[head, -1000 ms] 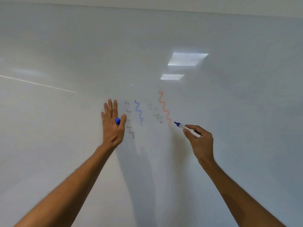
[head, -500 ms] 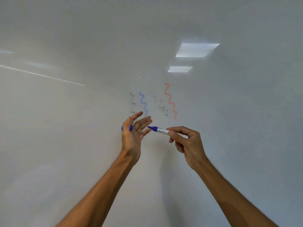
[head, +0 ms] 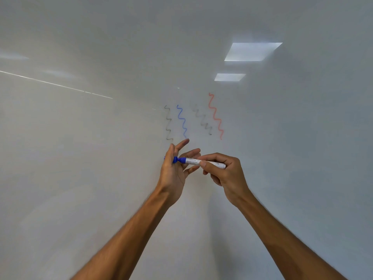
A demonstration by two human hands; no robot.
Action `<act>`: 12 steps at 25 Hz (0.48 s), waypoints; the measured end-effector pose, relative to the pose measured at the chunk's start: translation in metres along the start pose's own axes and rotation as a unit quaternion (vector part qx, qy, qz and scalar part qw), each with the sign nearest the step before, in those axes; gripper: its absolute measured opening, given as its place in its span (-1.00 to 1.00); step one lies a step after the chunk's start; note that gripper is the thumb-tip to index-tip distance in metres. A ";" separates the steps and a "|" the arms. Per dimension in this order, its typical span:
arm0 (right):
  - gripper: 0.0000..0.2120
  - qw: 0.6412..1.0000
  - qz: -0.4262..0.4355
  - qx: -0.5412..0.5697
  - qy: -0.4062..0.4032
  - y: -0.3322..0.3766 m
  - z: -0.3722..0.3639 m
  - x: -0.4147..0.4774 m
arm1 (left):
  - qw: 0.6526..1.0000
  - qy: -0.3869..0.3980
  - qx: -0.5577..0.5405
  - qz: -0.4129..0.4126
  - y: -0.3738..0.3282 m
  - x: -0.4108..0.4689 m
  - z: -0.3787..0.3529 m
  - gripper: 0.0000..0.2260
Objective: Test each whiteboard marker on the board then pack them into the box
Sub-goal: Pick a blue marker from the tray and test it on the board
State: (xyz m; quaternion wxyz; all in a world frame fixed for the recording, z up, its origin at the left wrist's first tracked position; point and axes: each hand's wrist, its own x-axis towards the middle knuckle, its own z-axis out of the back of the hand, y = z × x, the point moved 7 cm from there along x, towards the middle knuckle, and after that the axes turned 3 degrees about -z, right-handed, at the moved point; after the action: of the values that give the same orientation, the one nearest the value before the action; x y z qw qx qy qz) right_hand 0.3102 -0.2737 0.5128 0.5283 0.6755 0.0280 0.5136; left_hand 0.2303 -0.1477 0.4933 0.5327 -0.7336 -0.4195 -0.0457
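Right hand pinches marker, blue end at the cap pinched by left hand thumb (other fingers splayed). Four squiggles on board above.

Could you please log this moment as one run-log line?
step: capping; right hand: grips white blue-tipped marker; left hand: holds blue plastic cap; white glossy whiteboard: four squiggles

Marker in right hand meets cap in left hand, below squiggles.

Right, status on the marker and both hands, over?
Right hand grips marker barrel. Left hand pinches blue cap at the tip. Board behind, nothing blocking.
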 end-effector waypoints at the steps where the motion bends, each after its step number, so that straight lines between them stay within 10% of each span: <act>1: -0.87 1.000 0.003 -0.001 0.005 0.000 -0.001 -0.001 | 1.000 0.003 0.003 0.003 0.001 0.000 -0.001 -0.53; 12: -0.81 0.998 -0.056 0.010 0.010 -0.029 0.012 -0.016 | 0.986 -0.126 0.068 0.082 0.034 -0.011 0.008 -0.73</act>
State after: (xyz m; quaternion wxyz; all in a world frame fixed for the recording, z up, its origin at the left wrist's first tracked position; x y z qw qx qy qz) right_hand 0.3262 -0.2789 0.4819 0.5495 0.6728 0.0761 0.4895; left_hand 0.2425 -0.1501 0.4588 0.5263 -0.7275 -0.4238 0.1191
